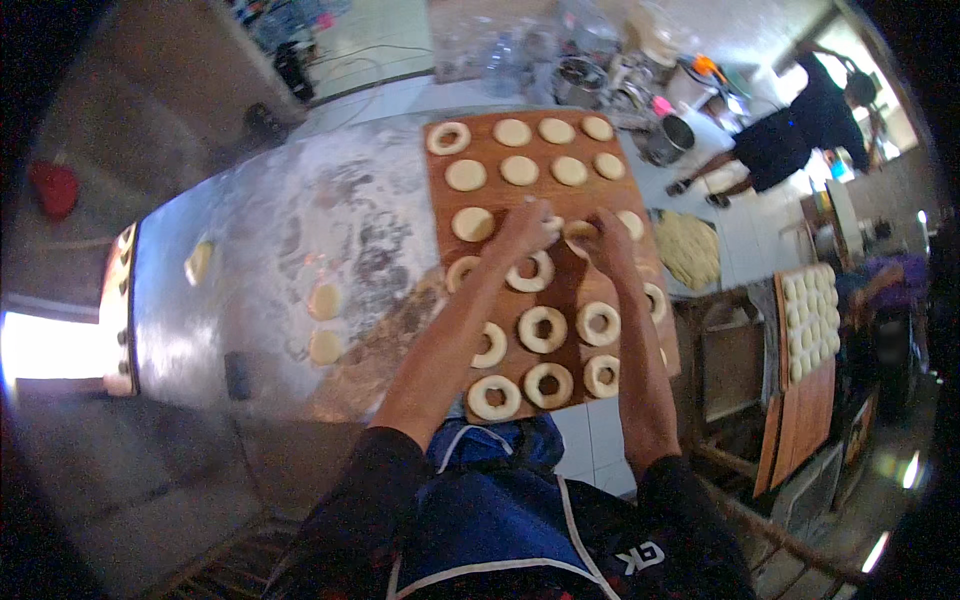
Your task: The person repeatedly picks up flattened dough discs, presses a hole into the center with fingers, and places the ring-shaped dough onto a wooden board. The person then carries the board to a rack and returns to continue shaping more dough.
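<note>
A wooden board [442, 200] lies in front of me, carrying rows of pale dough. Flat dough rounds [513, 132] fill most of its far part, with one ring at the far left corner. Dough rings [526, 330] with open centres cover the near part. My right hand [604, 240] is closed at the edge of a dough piece [578, 231] in the third row from the far end. Beside it, my left hand [530, 228] is closed over the same row, its fingers bent. Whatever lies between the left fingers is too small to make out.
The board rests on a flour-dusted table [270, 240], where two dough discs [324, 347] and a dough lump [200, 262] lie. A dough mass [688, 250] sits to the right. Farther right stands a dough-filled tray [808, 320]. Pots [668, 138] and another person [810, 125] are beyond.
</note>
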Demonstrator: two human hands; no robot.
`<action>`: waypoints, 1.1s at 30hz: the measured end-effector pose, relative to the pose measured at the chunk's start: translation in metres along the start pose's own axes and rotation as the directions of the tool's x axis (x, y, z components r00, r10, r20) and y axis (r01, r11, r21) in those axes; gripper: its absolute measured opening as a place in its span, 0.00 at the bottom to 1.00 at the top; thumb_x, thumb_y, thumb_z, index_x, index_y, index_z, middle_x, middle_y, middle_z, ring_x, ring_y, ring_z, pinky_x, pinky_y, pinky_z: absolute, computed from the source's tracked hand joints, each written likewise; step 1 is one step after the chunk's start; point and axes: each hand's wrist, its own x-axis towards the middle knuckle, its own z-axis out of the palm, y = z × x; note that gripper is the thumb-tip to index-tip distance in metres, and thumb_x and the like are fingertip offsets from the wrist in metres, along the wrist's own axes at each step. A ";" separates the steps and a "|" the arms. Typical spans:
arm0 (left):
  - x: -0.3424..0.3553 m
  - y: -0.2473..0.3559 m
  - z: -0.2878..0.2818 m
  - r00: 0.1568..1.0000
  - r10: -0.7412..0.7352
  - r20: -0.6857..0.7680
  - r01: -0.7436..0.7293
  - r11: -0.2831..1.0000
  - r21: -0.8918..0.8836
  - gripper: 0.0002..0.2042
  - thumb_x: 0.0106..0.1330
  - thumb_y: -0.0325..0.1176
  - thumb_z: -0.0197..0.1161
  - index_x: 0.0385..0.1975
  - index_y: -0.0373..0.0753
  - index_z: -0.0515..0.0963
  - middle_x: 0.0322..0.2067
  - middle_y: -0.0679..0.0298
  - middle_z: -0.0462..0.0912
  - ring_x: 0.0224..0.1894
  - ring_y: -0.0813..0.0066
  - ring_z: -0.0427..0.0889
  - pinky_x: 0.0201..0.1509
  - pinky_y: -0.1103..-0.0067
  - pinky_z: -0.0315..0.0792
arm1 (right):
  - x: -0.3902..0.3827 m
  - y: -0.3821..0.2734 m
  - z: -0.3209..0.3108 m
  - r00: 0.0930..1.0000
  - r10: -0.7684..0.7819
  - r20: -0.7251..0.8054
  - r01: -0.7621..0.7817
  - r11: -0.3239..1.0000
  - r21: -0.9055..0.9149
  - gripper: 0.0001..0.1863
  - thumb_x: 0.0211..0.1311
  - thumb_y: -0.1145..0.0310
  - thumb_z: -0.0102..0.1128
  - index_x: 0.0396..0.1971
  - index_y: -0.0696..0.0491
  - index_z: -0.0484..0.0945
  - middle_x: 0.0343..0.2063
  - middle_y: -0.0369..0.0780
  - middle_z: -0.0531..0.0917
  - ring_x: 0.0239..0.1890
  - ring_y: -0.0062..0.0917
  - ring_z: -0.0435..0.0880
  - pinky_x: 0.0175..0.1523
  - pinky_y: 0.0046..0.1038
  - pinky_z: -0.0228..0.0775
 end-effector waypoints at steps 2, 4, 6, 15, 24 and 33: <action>-0.034 -0.003 -0.015 0.971 -0.082 -0.225 -0.001 0.939 -0.344 0.20 0.52 0.38 0.72 0.42 0.36 0.77 0.35 0.54 0.81 0.42 0.54 0.82 0.49 0.67 0.75 | -0.030 -0.030 0.014 0.996 0.068 -0.061 -0.045 0.947 0.317 0.12 0.50 0.74 0.67 0.36 0.57 0.80 0.37 0.45 0.84 0.39 0.37 0.83 0.42 0.36 0.75; -0.086 -0.013 -0.035 0.854 -0.080 -0.514 -0.187 0.875 -0.446 0.17 0.55 0.35 0.71 0.42 0.37 0.77 0.34 0.55 0.81 0.41 0.55 0.82 0.50 0.68 0.75 | -0.047 -0.062 0.034 0.998 0.045 -0.051 -0.015 0.873 0.488 0.14 0.44 0.80 0.69 0.35 0.58 0.81 0.32 0.42 0.85 0.35 0.35 0.84 0.40 0.34 0.75; -0.153 -0.040 -0.063 0.859 -0.280 -0.430 0.025 0.859 -0.511 0.16 0.58 0.32 0.68 0.45 0.38 0.77 0.39 0.53 0.83 0.42 0.54 0.83 0.49 0.67 0.75 | -0.056 -0.095 0.058 0.960 -0.257 -0.107 0.277 0.922 0.270 0.15 0.44 0.78 0.71 0.36 0.57 0.81 0.32 0.42 0.85 0.35 0.35 0.84 0.40 0.35 0.75; -0.281 -0.132 -0.095 0.736 -0.278 -0.617 0.369 0.929 0.022 0.17 0.54 0.27 0.66 0.45 0.39 0.77 0.43 0.53 0.79 0.51 0.51 0.75 0.59 0.62 0.65 | 0.028 -0.210 0.196 0.960 -0.275 0.056 0.280 0.943 -0.181 0.09 0.48 0.71 0.69 0.29 0.55 0.79 0.32 0.44 0.83 0.48 0.42 0.79 0.53 0.42 0.70; -0.259 -0.143 -0.102 0.760 -0.417 -0.499 0.100 0.833 -0.543 0.14 0.66 0.38 0.64 0.45 0.34 0.77 0.42 0.53 0.81 0.41 0.60 0.82 0.42 0.70 0.75 | -0.005 -0.241 0.183 0.980 -0.091 0.178 0.061 0.983 0.172 0.14 0.44 0.72 0.72 0.29 0.53 0.73 0.27 0.38 0.80 0.33 0.27 0.80 0.38 0.30 0.71; -0.276 -0.144 -0.121 0.867 -0.337 -0.366 -0.042 0.683 -0.729 0.16 0.67 0.39 0.63 0.45 0.33 0.78 0.40 0.54 0.83 0.42 0.71 0.82 0.44 0.73 0.76 | -0.070 -0.256 0.224 1.000 0.029 -0.004 -0.021 0.815 0.579 0.26 0.48 0.77 0.70 0.46 0.54 0.67 0.36 0.39 0.79 0.41 0.23 0.82 0.43 0.27 0.75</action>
